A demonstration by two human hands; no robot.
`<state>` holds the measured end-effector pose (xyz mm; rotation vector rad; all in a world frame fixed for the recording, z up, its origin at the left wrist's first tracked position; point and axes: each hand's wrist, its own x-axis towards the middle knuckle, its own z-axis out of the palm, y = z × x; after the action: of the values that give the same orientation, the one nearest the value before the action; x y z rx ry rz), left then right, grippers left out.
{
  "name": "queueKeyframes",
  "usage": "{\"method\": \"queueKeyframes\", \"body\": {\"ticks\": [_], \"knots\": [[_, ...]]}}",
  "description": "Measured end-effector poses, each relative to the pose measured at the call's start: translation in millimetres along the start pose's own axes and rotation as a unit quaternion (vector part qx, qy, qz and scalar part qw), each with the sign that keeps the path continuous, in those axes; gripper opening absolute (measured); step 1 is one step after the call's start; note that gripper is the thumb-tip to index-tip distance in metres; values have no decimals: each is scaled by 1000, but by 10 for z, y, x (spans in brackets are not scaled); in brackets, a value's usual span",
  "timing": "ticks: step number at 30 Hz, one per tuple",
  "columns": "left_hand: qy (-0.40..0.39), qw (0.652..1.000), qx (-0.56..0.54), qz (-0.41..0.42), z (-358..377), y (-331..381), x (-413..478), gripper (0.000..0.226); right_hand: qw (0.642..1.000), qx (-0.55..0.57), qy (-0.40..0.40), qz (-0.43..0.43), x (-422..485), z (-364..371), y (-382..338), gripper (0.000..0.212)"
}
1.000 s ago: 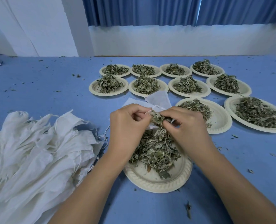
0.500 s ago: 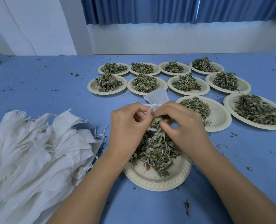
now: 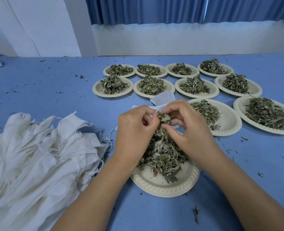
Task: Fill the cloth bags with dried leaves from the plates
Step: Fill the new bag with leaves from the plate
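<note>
A cream paper plate (image 3: 164, 187) sits close in front of me with a heap of dried leaves (image 3: 161, 155) on it. Above that heap my left hand (image 3: 134, 130) pinches the mouth edge of a small white cloth bag (image 3: 163, 100), whose far end lies flat on the table behind my fingers. My right hand (image 3: 188, 130) holds a pinch of dried leaves at the bag's mouth, fingertips touching the left hand's. The bag's opening is mostly hidden by both hands.
A large pile of white cloth bags (image 3: 38, 157) with loose strings lies at the left. Several more plates of leaves (image 3: 196, 85) stand in rows behind and to the right, the nearest one (image 3: 228, 120) by my right hand. Leaf crumbs dot the blue table (image 3: 38, 90).
Both hands have stayed over the near plate while the right fingers shift the pinch of leaves into the bag's mouth. The camera has tilted slightly.
</note>
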<state>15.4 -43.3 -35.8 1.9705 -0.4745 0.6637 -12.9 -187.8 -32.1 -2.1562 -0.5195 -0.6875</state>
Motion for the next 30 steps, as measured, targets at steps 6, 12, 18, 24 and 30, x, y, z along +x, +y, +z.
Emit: {"method": "queueKeyframes", "body": {"ticks": [6,12,18,24,30], "knots": [[-12,999,-43,27,11,20,-28,8,993,-88,47,-60,-5,44,24,12],[26,996,-69,-51,-16,-2,-4,8,998,-24,38,-54,-8,-41,-15,19],[39,988,-94,-114,-22,-28,42,11,988,-91,-27,-122,-8,-83,-65,23],[15,985,-122,-120,-21,-60,69,17,981,-142,-96,-89,-21,-16,-58,30],[33,986,-114,-121,-42,-62,61,12,982,-125,-114,-84,14,-96,-16,37]]}}
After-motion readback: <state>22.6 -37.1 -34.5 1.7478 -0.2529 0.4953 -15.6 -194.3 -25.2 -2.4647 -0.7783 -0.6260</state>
